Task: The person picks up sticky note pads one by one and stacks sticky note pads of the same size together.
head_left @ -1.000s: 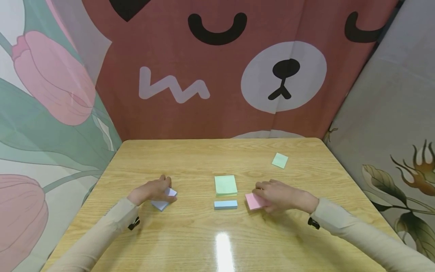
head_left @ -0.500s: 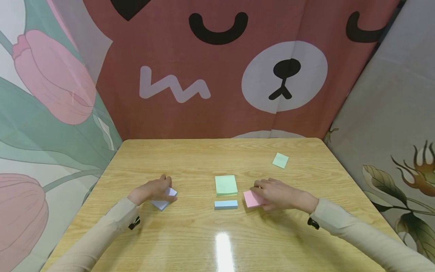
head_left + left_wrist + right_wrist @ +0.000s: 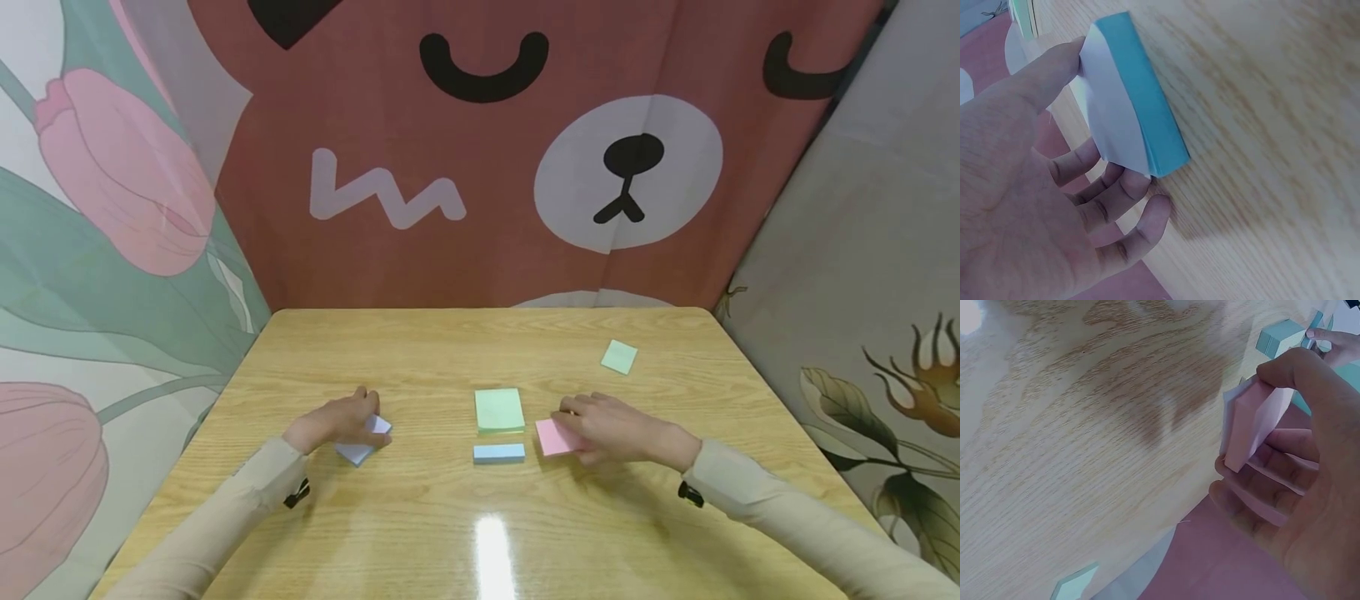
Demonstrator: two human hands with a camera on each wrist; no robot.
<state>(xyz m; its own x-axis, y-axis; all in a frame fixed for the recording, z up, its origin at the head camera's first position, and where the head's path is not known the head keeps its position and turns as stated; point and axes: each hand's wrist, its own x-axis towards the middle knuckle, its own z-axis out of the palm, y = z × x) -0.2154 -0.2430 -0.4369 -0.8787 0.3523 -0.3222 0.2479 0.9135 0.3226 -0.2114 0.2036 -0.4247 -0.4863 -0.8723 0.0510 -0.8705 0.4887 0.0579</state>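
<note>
Left hand lies low on the wooden table, thumb and curled fingers pinching a lavender note pad tilted off the surface. Right hand, palm down, grips a pink note pad just right of the green pad and blue pad.

A lavender sticky-note pad and a pink pad rest tilted on the table.

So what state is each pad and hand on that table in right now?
Left hand: grips the lavender sticky-note pad.
Right hand: grips the pink sticky-note pad.
Green sticky-note pad: flat, untouched.
Blue sticky-note pad: flat, untouched.
Single green sticky note: flat, apart at the far right.
</note>
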